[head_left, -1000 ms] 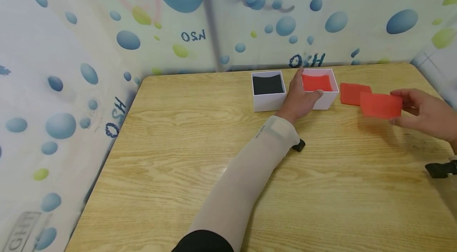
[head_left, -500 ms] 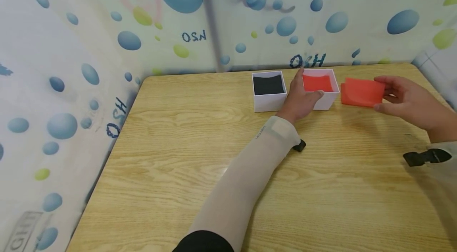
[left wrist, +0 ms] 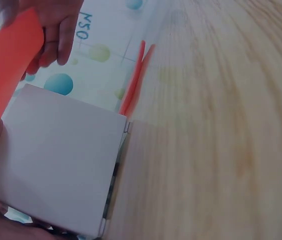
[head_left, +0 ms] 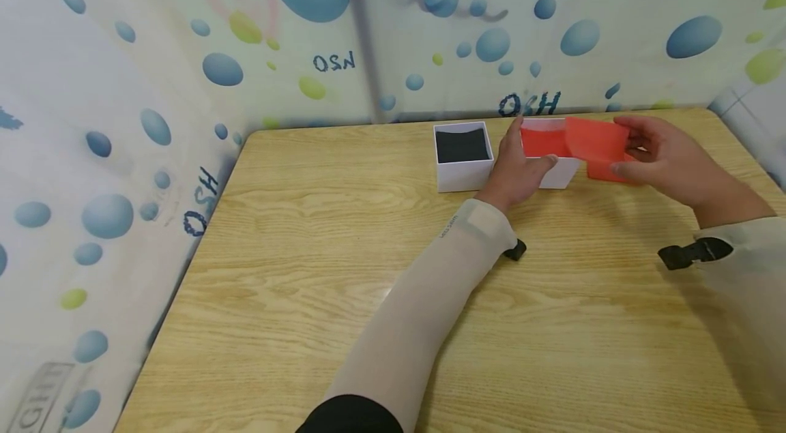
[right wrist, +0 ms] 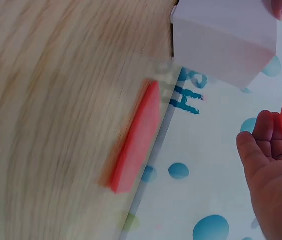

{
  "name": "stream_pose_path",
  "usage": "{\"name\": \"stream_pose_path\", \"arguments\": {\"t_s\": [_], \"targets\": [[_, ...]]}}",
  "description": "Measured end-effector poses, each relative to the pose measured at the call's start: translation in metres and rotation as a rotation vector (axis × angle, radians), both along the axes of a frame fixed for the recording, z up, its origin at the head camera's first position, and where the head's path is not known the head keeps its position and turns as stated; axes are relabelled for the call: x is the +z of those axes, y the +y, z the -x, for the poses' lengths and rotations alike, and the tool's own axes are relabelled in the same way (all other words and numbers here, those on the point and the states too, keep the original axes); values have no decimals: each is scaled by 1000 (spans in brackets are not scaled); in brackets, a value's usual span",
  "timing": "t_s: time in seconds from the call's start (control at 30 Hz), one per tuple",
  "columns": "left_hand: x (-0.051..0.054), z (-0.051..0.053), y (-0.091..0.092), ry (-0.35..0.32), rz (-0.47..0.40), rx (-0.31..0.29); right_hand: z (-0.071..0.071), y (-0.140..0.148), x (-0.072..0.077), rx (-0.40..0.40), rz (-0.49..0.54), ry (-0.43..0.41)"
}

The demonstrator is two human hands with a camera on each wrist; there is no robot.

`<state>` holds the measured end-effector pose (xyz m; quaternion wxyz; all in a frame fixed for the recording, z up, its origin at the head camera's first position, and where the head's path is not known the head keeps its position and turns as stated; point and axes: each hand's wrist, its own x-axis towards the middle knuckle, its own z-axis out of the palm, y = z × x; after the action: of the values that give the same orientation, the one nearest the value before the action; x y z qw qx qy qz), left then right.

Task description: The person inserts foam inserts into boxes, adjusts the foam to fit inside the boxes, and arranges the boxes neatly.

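My left hand [head_left: 514,172] grips a white open-topped box [head_left: 557,176] by its left side, thumb over the front rim in the head view. Red material [head_left: 540,142] lies inside this box. Between the thumb and fingers of my right hand [head_left: 666,157] is a thin red rectangular sheet [head_left: 592,138], pinched at its right end. Its left end overlaps the box's right rim in the head view; the left wrist view shows the sheet [left wrist: 6,60] above the box. Behind and below it, a small pile of red sheets [right wrist: 137,140] lies flat on the table, partly hidden in the head view.
A second white box [head_left: 463,178] with black material [head_left: 460,146] inside stands left of the left hand. The wooden table [head_left: 276,269] reaches back to a wall covering [head_left: 393,31] with blue and green spots.
My right hand has carried the red sheet leftward and slightly back, from right of the table pile, across it, to the box's right rim. The left hand and both boxes stay in place.
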<state>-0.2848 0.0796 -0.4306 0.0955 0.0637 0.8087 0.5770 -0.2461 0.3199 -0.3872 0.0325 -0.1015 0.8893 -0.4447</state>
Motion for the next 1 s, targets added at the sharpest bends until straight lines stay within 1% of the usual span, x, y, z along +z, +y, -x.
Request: {"name": "stream_pose_path", "arguments": {"t_s": [0.13, 0.27, 0.37, 0.5, 0.73, 0.87, 1.0], "targets": [[-2, 2, 0, 18, -34, -12, 7, -13, -1, 10, 12, -14], [-5, 4, -1, 42, -67, -33, 13, -24, -3, 14, 1, -13], [-5, 4, -2, 43, -66, -38, 18, -30, -4, 6, -17, 10], [-4, 4, -2, 29, -69, -41, 25, -37, -5, 5, -7, 18], [-7, 8, -3, 74, -115, -72, 32, -46, -7, 29, 23, -22], [-7, 7, -3, 58, -100, -69, 35, -47, -10, 35, 42, -24], [-6, 6, -2, 32, -70, -53, 37, -49, -12, 36, 31, -29]]}}
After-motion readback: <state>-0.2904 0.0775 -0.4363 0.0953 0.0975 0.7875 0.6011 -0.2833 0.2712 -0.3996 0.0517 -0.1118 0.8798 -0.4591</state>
